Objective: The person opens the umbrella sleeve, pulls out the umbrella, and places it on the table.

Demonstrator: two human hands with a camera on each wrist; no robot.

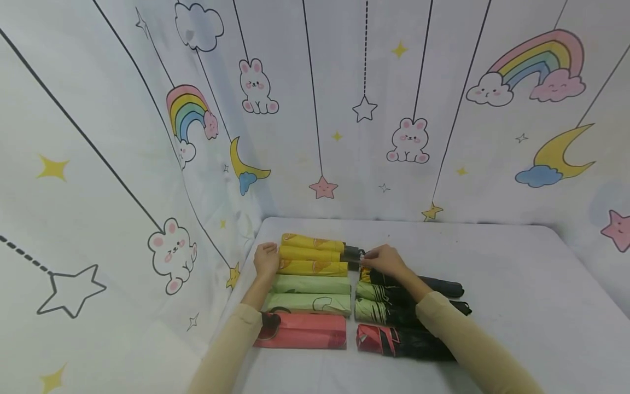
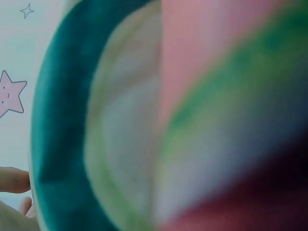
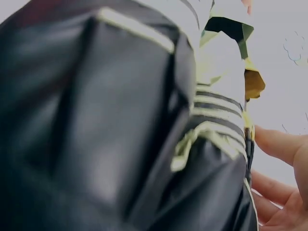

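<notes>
A yellow rolled umbrella [image 1: 309, 254], the middle one of three, lies between a person's two hands, its dark end [image 1: 349, 256] pointing toward the right hand [image 1: 386, 262]. The fingertips of that hand come together just beside this end; whether they pinch it cannot be told, as the right-wrist view shows the thumb extended and the other fingers partly hidden behind black fabric. The left hand [image 1: 266, 258] is at the opposite, left ends of the yellow rolls, its contact and grip too unclear to tell.

A second yellow roll [image 1: 311, 242] lies on the far side of the middle one, and a third, printed with orange slices [image 1: 312, 267], on the near side. Closer to the body than the hands lie two pale green rolls [image 1: 311, 284] and a red roll [image 1: 310, 330] with a dark print at its left end.

Beneath and nearer than the right hand, a second column holds a yellow-trimmed black umbrella [image 1: 433, 284], two green-trimmed black umbrellas [image 1: 374, 311] and a red-trimmed black umbrella [image 1: 394, 340]. Glossy black fabric with lime edging [image 3: 211, 130] crowds the right-wrist view; a blurred teal, green and pink print [image 2: 62, 120] fills most of the left.

Cream sleeves [image 1: 233, 334] cover both forearms above the white surface [image 1: 531, 306]. Beyond the hands hangs a white backdrop [image 1: 295, 142] of rabbits, stars, moons and rainbows.
</notes>
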